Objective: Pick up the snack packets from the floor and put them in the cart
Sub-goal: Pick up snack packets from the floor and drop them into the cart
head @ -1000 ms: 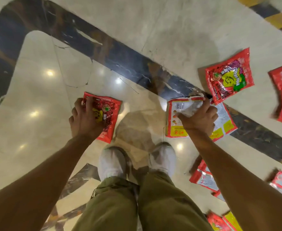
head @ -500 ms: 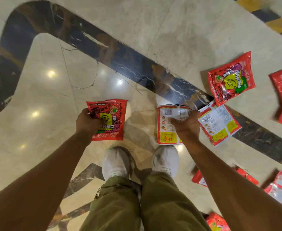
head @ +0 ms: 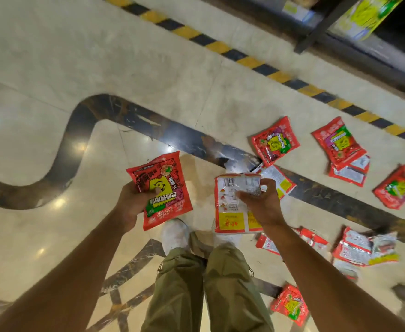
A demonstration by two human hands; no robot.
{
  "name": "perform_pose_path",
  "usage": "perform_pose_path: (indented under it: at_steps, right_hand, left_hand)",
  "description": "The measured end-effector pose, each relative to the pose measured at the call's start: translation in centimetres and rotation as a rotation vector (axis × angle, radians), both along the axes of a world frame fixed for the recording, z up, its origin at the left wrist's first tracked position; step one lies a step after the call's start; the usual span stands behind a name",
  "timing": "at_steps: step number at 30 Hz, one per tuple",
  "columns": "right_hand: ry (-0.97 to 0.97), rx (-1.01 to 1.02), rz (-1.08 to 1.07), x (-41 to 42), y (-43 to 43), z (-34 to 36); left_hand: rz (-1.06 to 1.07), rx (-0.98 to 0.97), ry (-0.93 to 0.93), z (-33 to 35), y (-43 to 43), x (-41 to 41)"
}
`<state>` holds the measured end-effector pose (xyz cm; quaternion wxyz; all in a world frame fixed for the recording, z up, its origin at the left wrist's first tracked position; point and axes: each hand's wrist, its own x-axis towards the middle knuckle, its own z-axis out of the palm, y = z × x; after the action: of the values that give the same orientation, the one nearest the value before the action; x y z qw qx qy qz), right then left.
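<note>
Feet: white shoes (head: 175,236) on the marble floor (head: 52,68).
Left hand (head: 130,204): fingers clasping a red packet (head: 165,190), face up.
Right hand (head: 262,204): fingers pinching a white-backed packet (head: 230,207).
Floor beyond: loose packets (head: 274,141) scattered right, near striped tape (head: 220,47).
</note>
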<state>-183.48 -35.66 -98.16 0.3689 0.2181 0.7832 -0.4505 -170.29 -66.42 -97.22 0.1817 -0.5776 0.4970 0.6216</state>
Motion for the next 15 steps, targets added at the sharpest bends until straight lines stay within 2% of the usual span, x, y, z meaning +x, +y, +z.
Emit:
perform_pose_path:
  at_steps: [3,8,12,15]
  right_hand:
    - [0.017,-0.096,-0.148,-0.2,0.6,10.3]
    - [0.175,-0.159,-0.307,-0.6,2.8,32.4]
    - [0.341,-0.109,-0.395,0.8,8.0,47.5]
    - [0.473,-0.044,-0.457,3.3,12.9,56.4]
  left_hand:
    - [-0.072,0.007,0.084,11.0,0.0,-2.9]
    - [-0.225,0.063,0.304,32.0,2.3,-7.8]
    - [-0.302,0.106,0.457,47.5,7.1,-11.2]
    - [-0.390,0.133,0.550,56.3,12.0,-12.0]
